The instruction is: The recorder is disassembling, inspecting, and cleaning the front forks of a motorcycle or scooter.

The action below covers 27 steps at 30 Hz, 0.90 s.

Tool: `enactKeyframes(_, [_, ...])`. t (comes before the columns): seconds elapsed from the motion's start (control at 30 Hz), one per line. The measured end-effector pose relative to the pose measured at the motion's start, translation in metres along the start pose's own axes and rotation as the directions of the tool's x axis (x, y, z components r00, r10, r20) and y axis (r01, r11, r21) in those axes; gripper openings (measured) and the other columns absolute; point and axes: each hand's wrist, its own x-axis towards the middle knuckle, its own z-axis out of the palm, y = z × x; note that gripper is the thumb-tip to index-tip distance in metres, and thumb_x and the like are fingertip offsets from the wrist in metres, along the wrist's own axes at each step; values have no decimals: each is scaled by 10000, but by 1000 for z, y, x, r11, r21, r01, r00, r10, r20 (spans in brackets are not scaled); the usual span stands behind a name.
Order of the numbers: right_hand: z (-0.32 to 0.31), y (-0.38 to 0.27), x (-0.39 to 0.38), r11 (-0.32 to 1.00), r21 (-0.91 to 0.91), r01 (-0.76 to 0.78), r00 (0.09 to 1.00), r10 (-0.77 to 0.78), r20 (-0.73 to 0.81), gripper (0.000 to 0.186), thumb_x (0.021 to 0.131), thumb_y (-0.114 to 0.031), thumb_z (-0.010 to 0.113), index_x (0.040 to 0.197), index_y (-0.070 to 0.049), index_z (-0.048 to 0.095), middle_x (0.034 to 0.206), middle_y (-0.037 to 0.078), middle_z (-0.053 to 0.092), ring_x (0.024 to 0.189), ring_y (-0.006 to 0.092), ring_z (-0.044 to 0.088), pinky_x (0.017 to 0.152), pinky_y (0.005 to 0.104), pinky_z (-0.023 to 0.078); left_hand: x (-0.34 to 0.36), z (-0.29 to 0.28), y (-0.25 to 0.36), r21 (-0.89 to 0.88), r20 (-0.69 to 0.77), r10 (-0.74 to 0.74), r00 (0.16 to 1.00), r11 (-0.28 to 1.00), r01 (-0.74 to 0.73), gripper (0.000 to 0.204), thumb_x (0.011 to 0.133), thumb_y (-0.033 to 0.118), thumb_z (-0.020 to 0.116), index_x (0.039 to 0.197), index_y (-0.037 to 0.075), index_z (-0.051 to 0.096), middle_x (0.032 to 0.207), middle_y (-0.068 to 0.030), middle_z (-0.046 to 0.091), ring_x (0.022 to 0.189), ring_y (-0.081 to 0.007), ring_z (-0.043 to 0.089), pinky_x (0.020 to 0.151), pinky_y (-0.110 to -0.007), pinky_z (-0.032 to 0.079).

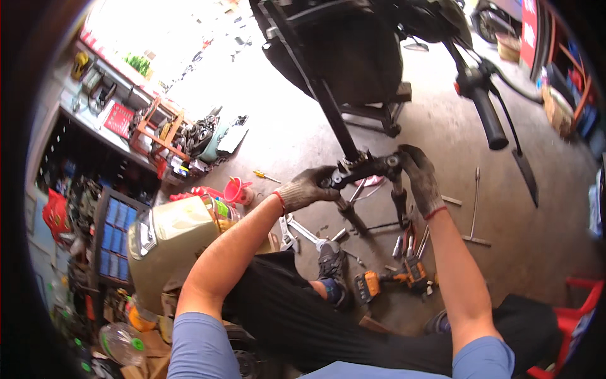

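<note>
Both my hands wear grey, soiled knit gloves with red cuffs. They hold the black front fork (365, 170) of a scooter or motorcycle by its cross clamp. At the left end of the clamp, my left hand (309, 188) is closed with its fingers around it. My right hand (421, 179) grips the right end, its fingertips curled over the top and partly hidden. Two fork legs (399, 203) point down toward the floor between my arms. A long black tube (331, 117) rises from the clamp toward the dark vehicle body (341, 57).
A handlebar grip (489, 117) with a lever hangs at the upper right. On the floor lie an orange-black cordless power tool (372, 285), an adjustable wrench (288, 235), a T-handle wrench (476, 208) and a yellow screwdriver (266, 176). A red plastic chair (577, 309) stands at right.
</note>
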Motion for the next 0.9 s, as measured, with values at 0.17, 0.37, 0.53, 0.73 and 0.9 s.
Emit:
enactKeyframes(0.17, [18, -100, 11, 986, -48, 162, 985, -165, -58, 303, 986, -164, 551, 1202, 41, 606, 1109, 106, 660, 1028, 165, 608, 936, 289, 472, 1, 0, -20, 66, 58, 102, 993, 992, -106, 796, 764, 372, 767, 1360, -72, 482, 1229, -221, 638, 1119, -278, 612, 1008, -366, 446])
enactKeyframes(0.37, [61, -194, 62, 731, -413, 543, 820, -568, 72, 337, 982, -276, 586, 1190, -13, 627, 1063, 169, 689, 959, 254, 664, 850, 366, 518, -8, -3, -14, 134, 93, 164, 982, 975, -175, 711, 776, 392, 745, 1308, -28, 529, 1012, -194, 693, 947, -261, 674, 876, -359, 509])
enactKeyframes(0.53, [116, -253, 94, 527, -751, 398, 855, -509, 96, 511, 899, -495, 630, 1127, -39, 668, 1016, 183, 702, 954, 349, 681, 882, 435, 502, -13, -2, -13, 204, 98, 75, 992, 975, -94, 657, 775, 384, 724, 1277, -5, 552, 903, -153, 709, 798, -251, 700, 790, -369, 529])
enactKeyframes(0.73, [112, -257, 118, 521, -659, 543, 819, -501, 279, 410, 938, -383, 654, 1069, 6, 673, 857, 96, 670, 775, 205, 626, 733, 344, 486, -8, -6, -32, 160, 61, 224, 973, 960, -231, 674, 729, 365, 743, 1267, 0, 566, 909, -162, 708, 720, -230, 691, 684, -362, 541])
enactKeyframes(0.9, [111, -262, 107, 680, -557, 476, 879, -371, 299, 291, 945, -329, 668, 993, -42, 666, 781, 18, 622, 665, 61, 535, 623, 224, 413, -20, -27, -35, 83, 326, 238, 915, 957, -279, 560, 749, 231, 673, 1262, 16, 609, 1022, -161, 717, 771, -191, 678, 675, -339, 552])
